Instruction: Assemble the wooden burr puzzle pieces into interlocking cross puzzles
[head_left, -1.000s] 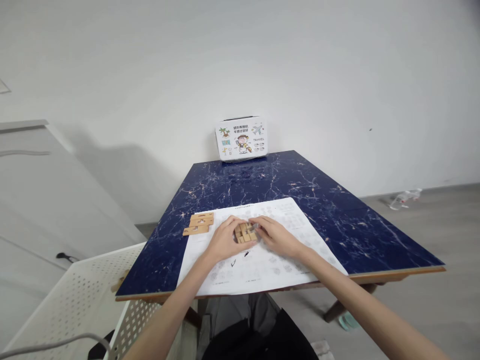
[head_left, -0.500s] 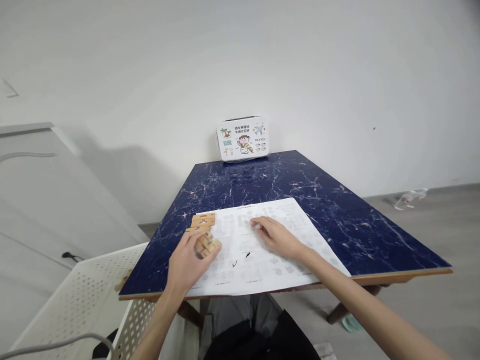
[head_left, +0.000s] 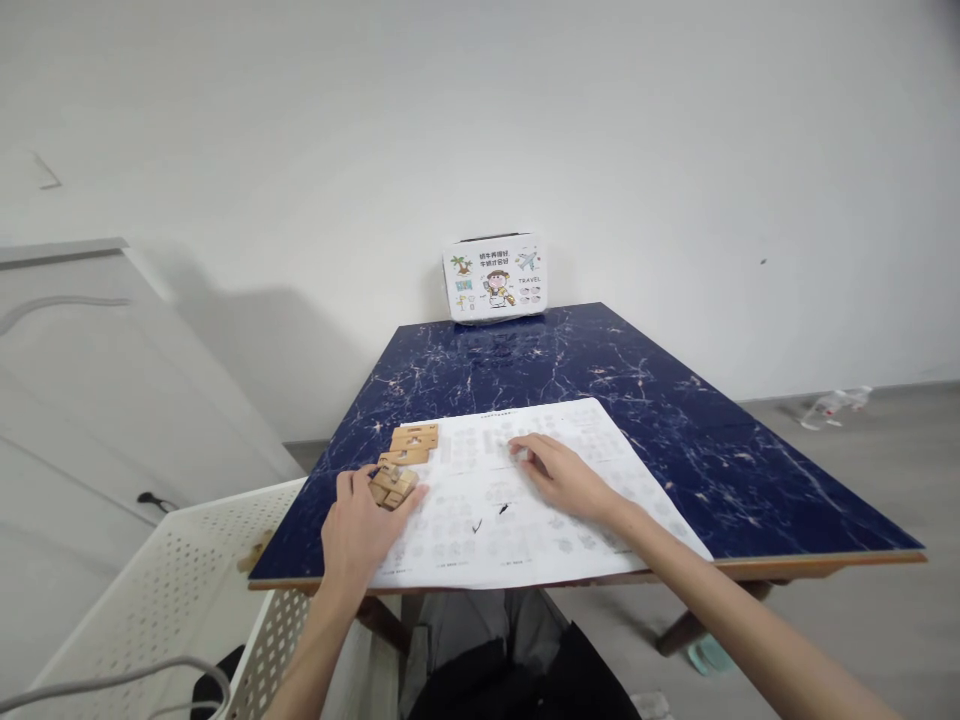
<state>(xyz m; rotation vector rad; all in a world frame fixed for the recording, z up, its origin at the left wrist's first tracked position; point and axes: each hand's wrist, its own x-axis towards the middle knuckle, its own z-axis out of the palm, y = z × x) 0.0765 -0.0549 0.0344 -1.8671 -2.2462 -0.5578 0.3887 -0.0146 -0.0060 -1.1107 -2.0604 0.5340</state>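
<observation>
At the near left, a white perforated plastic bin (head_left: 274, 640) is seen beside the table. A compact, light-brown wooden block assembly (head_left: 394, 487) is gripped between the thumb and fingers of the left hand (head_left: 358, 525), by the left edge of a white printed paper sheet (head_left: 517, 548). The right hand (head_left: 559, 478) is held loosely curled over the sheet; whether anything is pinched cannot be told. Just beyond the assembly, flat tan wooden pieces with cut-outs (head_left: 415, 441) are laid in a stepped row. At the far edge of the dark-blue marbled table (head_left: 570, 370), a white cartoon-printed case (head_left: 495, 280) is stood against the wall.

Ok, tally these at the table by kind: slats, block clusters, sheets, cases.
Slats: 3
Block cluster: 1, in the left hand
Sheet: 1
Case: 1
Total: 6
</observation>
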